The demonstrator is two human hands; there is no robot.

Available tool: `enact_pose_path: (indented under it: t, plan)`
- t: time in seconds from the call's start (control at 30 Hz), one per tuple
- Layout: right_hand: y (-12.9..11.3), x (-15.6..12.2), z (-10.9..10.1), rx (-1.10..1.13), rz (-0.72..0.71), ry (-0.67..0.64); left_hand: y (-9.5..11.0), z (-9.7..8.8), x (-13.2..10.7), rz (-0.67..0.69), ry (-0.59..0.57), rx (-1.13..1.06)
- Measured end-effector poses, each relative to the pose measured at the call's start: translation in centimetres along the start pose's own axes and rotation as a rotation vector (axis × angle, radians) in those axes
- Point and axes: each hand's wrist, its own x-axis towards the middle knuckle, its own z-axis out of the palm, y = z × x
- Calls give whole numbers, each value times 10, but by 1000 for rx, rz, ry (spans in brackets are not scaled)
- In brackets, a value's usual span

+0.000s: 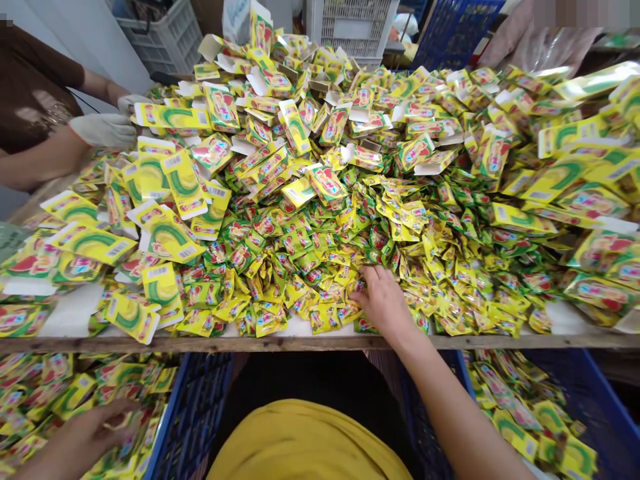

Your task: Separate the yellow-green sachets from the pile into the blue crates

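A big heap of small yellow-green sachets [320, 267] covers the table [280, 343], with flat yellow cartons [170, 237] mixed in at the left and back. My right hand [383, 297] reaches over the front edge and lies on the sachets, fingers curled into the pile. My left hand [83, 437] is low at the left, blurred, fingers bent over the packed sachets in the blue crate [193, 413] below the table.
Another person in a brown top with white gloves [103, 128] works at the far left. A second blue crate [595, 407] with sachets stands lower right. Grey and white baskets [350, 27] and a blue one stand behind the table.
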Motion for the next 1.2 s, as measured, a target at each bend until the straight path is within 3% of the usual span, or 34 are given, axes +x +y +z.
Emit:
enact_pose_path:
  t: [0.07,0.13,0.27,0.33,0.37,0.47,0.57,0.67,0.8,0.9,1.03,1.2]
  plan:
    - [3,1,0,83,14,-33,24,12,-5,108,-154,-105]
    - [7,0,1,147,14,-53,80,29,-6,341,-225,-166]
    - [9,-6,3,175,-49,-21,216,83,12,894,-420,-392]
    - [10,-11,4,200,-52,-6,260,113,28,1082,-418,-352]
    - [12,-13,4,231,-41,-4,273,125,37,1141,-381,-288]
    - [27,-17,-3,436,53,31,280,144,60,1197,-174,-43]
    - [49,-18,-23,676,128,96,265,143,70,1147,34,97]
    - [58,-18,-40,739,2,-38,254,138,69,1058,164,120]
    - [39,-13,-32,649,-268,-303,256,135,63,1045,146,162]
    - [19,-6,-15,489,-430,-324,260,136,62,1025,122,200]
    - [6,2,-3,325,-422,-275,262,137,62,891,203,195]
    - [7,-11,3,291,-418,-266,262,134,58,855,234,168]
